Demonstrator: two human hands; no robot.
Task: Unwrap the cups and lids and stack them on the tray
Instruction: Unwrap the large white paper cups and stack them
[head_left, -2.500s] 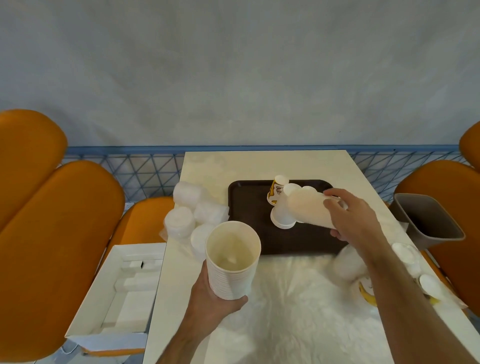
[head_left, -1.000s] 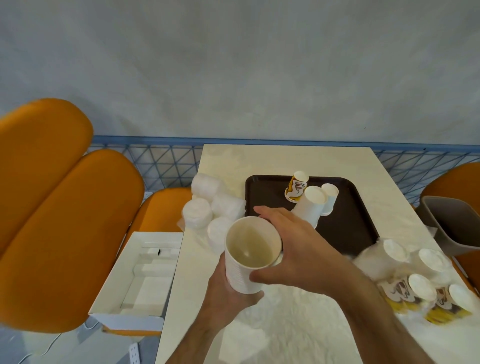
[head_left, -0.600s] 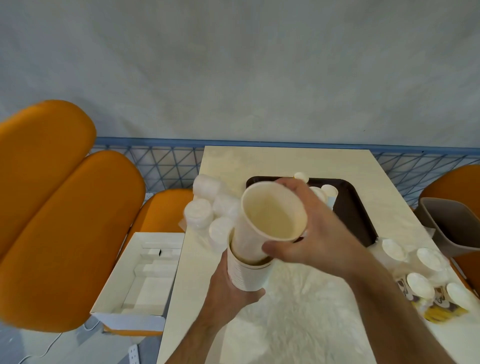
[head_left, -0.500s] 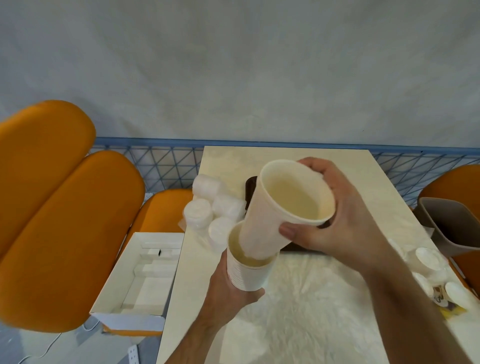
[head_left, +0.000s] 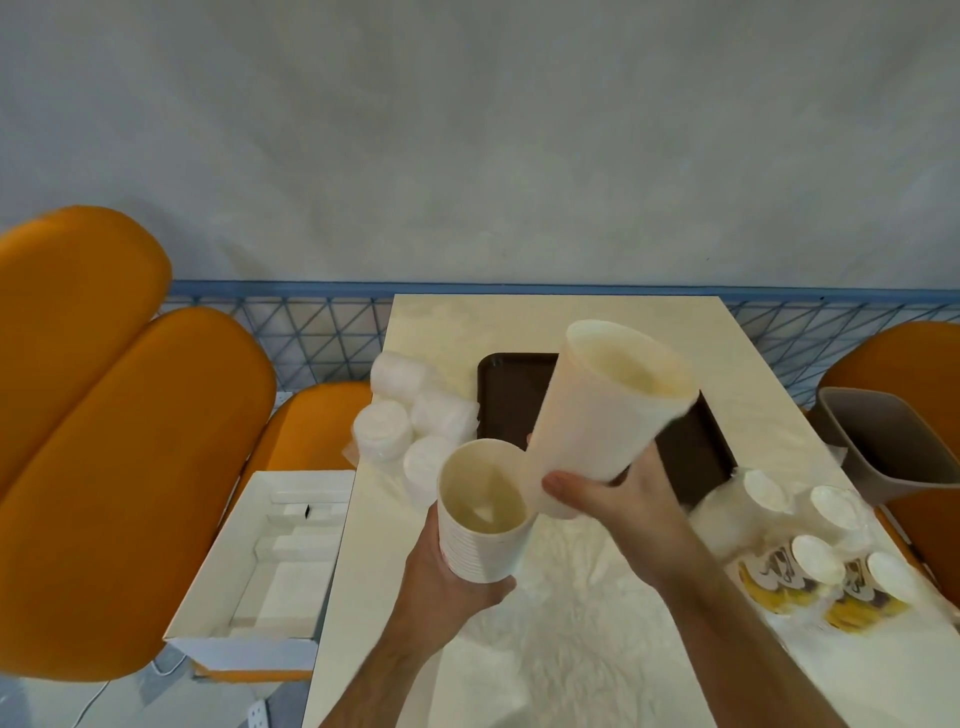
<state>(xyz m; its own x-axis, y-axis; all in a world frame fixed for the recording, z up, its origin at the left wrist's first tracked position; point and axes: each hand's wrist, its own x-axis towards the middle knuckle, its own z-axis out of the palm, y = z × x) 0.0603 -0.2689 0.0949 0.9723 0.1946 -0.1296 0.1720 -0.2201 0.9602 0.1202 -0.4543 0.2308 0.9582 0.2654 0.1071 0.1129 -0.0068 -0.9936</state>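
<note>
My left hand (head_left: 447, 587) grips a nested stack of white paper cups (head_left: 480, 525) from below, mouth up, over the near part of the table. My right hand (head_left: 621, 499) grips a tall white cup (head_left: 597, 410), free of the stack and tilted to the upper right, in front of the dark brown tray (head_left: 506, 395). The raised cup and my right hand hide most of the tray. Wrapped sleeves of white lids (head_left: 410, 415) lie left of the tray. Wrapped printed cups (head_left: 810, 551) lie at the right.
Crumpled clear wrap (head_left: 571, 623) covers the near tabletop. A grey bin (head_left: 898, 447) stands off the table's right edge. An open white box (head_left: 275, 551) sits on the orange seat at the left. Orange chairs flank the table; a wall and blue mesh rail lie behind.
My right hand reached to the stack in my left hand, pulled the inner cup up out of it and lifted it clear to the upper right. The left hand stayed put.
</note>
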